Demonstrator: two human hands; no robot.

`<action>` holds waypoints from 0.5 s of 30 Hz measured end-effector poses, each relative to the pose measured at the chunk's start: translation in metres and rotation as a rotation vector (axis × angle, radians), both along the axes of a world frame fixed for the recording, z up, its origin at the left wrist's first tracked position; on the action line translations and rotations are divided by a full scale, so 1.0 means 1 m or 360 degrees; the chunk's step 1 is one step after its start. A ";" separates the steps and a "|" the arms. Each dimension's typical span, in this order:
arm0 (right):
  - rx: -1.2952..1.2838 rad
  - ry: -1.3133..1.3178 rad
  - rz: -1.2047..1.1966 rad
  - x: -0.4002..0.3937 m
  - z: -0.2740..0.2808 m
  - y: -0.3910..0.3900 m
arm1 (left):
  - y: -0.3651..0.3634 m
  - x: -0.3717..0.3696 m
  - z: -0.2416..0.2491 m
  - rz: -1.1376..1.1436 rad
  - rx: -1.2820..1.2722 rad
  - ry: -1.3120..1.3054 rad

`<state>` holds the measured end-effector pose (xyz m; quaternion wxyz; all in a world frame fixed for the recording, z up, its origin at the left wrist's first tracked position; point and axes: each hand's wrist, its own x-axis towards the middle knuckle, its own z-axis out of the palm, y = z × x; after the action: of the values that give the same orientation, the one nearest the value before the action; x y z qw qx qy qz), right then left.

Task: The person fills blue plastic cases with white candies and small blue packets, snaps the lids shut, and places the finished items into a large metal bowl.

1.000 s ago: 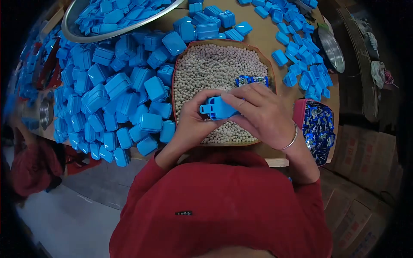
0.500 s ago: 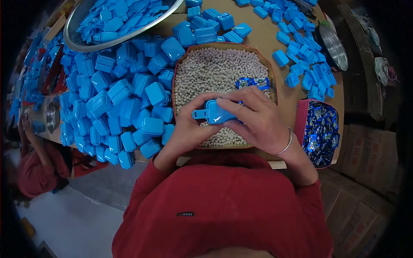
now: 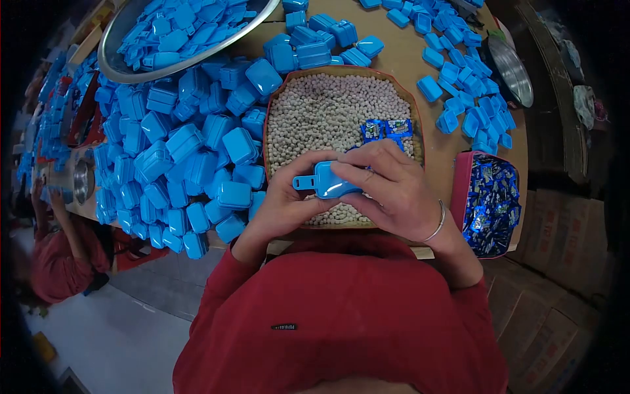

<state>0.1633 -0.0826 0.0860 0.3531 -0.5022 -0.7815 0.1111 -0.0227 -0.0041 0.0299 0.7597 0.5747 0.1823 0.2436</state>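
A small blue plastic box [image 3: 336,184] with a slotted tab sticking out to the left is held between both hands. My left hand [image 3: 282,200] grips its left side, fingers behind and thumb along the near edge. From the right, my right hand [image 3: 397,190] is closed on the box, its fingers over the top and thumb below. What lies inside is hidden. Beneath the hands, a red-rimmed tray [image 3: 266,134] holds small pale pellets [image 3: 321,108]. Several shiny blue packets [image 3: 398,128] lie on the pellets, just beyond my right hand.
Closed blue boxes [image 3: 184,141] are heaped on the left. A metal basin [image 3: 108,65] of flat blue pieces stands behind them. Open blue cups [image 3: 469,85] lie at the back right, above a pink-sided container [image 3: 461,184] of packets. Another person [image 3: 65,256] sits at far left.
My right hand has shifted slightly down and left, showing more of the blue packets behind it. The box is turned a little, still in both hands. The view has shifted slightly.
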 end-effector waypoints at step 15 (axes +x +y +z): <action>-0.0688 0.1197 -0.0278 -0.004 -0.023 -0.003 | 0.004 0.002 0.008 0.0076 0.0261 -0.0048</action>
<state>0.1592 -0.0859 0.0634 0.5078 -0.5533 -0.5122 0.4167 -0.0208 -0.0004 0.0377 0.7068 0.6266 0.1638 0.2844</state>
